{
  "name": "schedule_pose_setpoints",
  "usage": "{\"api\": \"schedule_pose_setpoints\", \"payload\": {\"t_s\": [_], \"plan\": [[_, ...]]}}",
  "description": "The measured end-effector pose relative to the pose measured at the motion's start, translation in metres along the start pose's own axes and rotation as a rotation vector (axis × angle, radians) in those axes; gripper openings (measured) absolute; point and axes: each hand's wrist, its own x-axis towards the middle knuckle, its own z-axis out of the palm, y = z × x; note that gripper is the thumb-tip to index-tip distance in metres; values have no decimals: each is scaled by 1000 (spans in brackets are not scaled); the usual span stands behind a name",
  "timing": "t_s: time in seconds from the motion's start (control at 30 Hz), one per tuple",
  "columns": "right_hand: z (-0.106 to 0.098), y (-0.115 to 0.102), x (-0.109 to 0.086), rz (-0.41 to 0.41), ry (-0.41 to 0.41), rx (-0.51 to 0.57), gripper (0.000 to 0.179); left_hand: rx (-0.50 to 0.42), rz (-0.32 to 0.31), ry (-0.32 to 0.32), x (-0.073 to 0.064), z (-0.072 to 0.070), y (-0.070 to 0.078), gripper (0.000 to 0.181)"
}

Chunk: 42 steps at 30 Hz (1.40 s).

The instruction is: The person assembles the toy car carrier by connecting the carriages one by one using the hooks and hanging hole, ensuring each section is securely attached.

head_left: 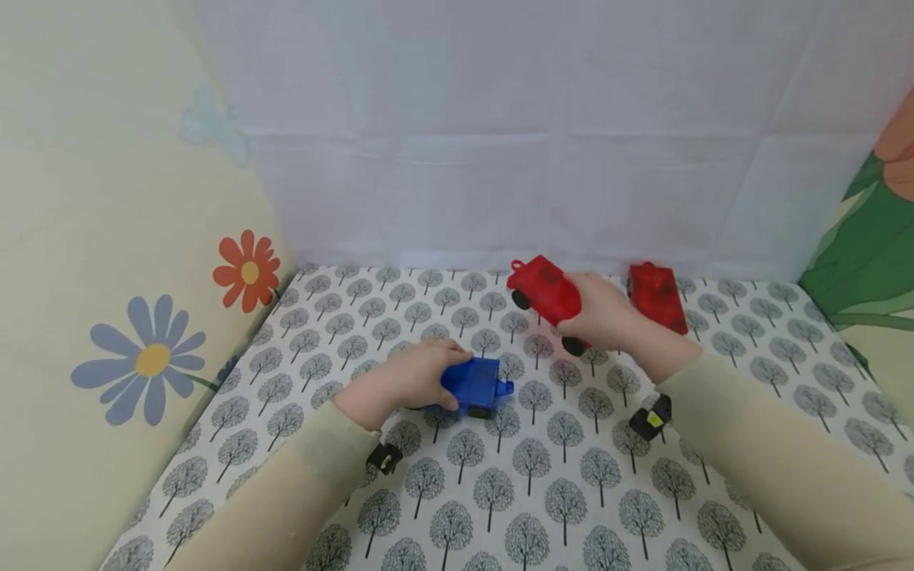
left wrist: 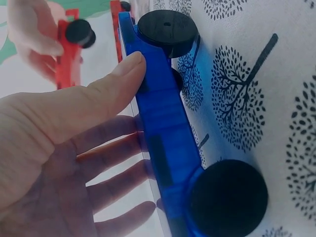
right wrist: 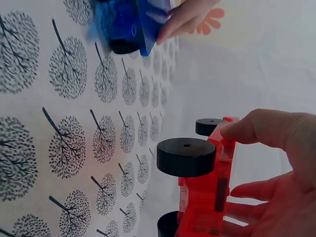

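In the head view, my left hand (head_left: 421,373) grips a blue toy car (head_left: 474,383), with the thumb on the near side and the fingers across the far side. The left wrist view shows the blue car's black wheels at the tree-print cloth. My right hand (head_left: 600,309) holds a red toy car (head_left: 541,289) tilted above the cloth, with its loop end pointing up and left. Black wheels and the open underside of that red car show in the right wrist view. Behind the right hand a second red toy car (head_left: 657,297) stands on the cloth, touched by neither hand.
A white cloth with grey trees (head_left: 528,468) covers the table. A plain white curtain (head_left: 428,198) hangs along the back. Flower-printed walls stand at the left (head_left: 86,262) and right (head_left: 878,238).
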Motion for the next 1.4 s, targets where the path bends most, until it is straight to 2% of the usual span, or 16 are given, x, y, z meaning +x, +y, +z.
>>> {"api": "schedule_pose_setpoints", "payload": {"t_s": [0.23,0.4,0.63,0.87,1.13,1.4], "plan": [[-5,7,-31,-106,-80,12,87,-5,1,1,-1,-2,0,81],[-4,11,-48,-164,-141,39,84,-11,-6,0,-2,0,0,82],[1,14,-65,-188,-198,13,86,-9,-13,-2,-1,0,1,80],[10,22,-72,-225,-223,-21,85,-9,-18,-4,-2,0,2,81],[18,31,-76,-220,-272,24,88,-16,-27,-8,-2,1,3,81],[29,40,-74,-265,-276,18,90,-24,-21,-9,0,3,2,81]]}}
